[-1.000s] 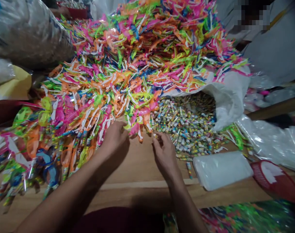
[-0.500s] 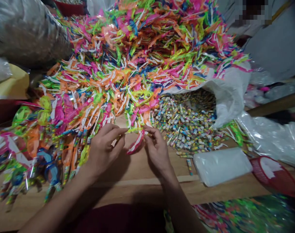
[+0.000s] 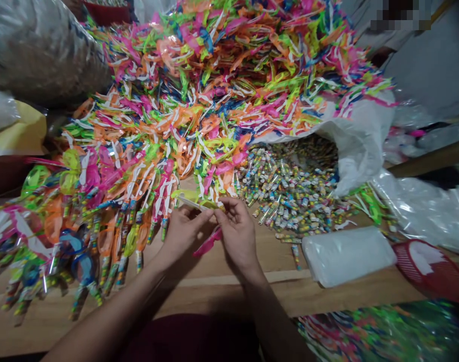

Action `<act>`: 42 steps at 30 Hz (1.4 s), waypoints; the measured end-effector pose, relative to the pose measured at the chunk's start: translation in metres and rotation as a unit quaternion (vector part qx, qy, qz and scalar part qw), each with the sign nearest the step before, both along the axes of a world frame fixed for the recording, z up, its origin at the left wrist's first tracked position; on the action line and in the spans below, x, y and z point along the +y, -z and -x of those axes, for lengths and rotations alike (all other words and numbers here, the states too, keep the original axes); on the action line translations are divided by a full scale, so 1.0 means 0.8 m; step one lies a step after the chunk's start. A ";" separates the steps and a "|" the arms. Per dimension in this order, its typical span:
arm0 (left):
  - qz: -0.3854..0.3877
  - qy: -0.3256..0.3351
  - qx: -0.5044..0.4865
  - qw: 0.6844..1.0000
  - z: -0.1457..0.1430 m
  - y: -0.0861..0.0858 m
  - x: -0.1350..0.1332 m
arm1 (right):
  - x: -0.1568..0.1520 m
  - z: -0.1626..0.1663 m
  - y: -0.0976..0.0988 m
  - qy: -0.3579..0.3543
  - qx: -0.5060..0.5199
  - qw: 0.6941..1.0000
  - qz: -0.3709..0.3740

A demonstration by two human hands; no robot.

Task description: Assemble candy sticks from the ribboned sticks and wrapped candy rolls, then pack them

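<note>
At 9 o'clock from the hands, tube-tipped toy glasses (image 3: 82, 256) lie fanned across the desk (image 3: 270, 259), probably so they don't tangle. The left hand (image 3: 184, 231) has thumb and fingers pinching yellow toy glasses (image 3: 189, 195) at 11. Pink toy glasses (image 3: 209, 242) poke out at 6, can't tell how they're held. The right hand (image 3: 237, 234) pinches the yellow pair's near end, steadying it I'd guess. Loose tubes (image 3: 289, 196): 2 o'clock, handy.

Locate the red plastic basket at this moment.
In the head view, the red plastic basket is at far right on the wooden table, just right of the flat translucent plastic pack.
</note>
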State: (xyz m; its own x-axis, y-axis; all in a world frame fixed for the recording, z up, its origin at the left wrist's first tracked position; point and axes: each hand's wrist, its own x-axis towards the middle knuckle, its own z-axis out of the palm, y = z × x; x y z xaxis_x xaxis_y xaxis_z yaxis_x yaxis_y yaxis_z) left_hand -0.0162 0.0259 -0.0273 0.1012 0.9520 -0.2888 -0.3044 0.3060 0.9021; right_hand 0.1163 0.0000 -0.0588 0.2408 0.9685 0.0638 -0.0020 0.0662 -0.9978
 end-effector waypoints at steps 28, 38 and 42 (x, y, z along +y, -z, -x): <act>0.064 -0.045 0.026 0.997 -0.004 0.006 -0.001 | -0.020 -0.017 -0.013 -0.050 -0.199 0.975 -0.081; 0.001 0.005 0.123 0.992 0.003 0.002 0.006 | -0.022 -0.015 0.010 -0.054 -0.038 0.997 0.025; -0.016 0.048 0.152 0.987 0.010 0.006 0.009 | -0.023 -0.016 0.012 -0.061 -0.013 0.998 0.032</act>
State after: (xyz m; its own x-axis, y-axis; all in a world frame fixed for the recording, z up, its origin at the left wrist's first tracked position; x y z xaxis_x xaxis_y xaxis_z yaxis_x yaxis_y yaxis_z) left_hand -0.0241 0.0335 -0.0321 0.1047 0.9513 -0.2900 0.0105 0.2905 0.9568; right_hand 0.1293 -0.0180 -0.0685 0.1204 0.9927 0.0065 0.0206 0.0041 -0.9998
